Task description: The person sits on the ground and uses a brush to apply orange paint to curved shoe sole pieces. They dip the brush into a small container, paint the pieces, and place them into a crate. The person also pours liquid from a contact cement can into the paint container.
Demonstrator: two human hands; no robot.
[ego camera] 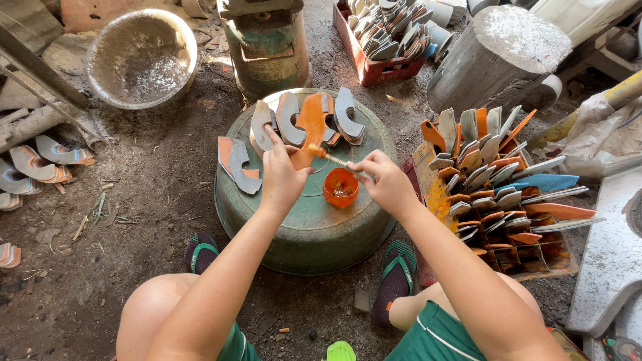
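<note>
The left hand (281, 175) holds an orange curved piece (309, 127). The right hand (386, 182) holds a brush (332, 159) on it, above a little orange cup (340, 188).

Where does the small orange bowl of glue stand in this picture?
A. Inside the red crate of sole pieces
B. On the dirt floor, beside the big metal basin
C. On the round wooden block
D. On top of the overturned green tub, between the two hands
D: the small orange bowl sits on the flat top of the overturned green tub, just below the brush, between the left hand and the right hand.
</note>
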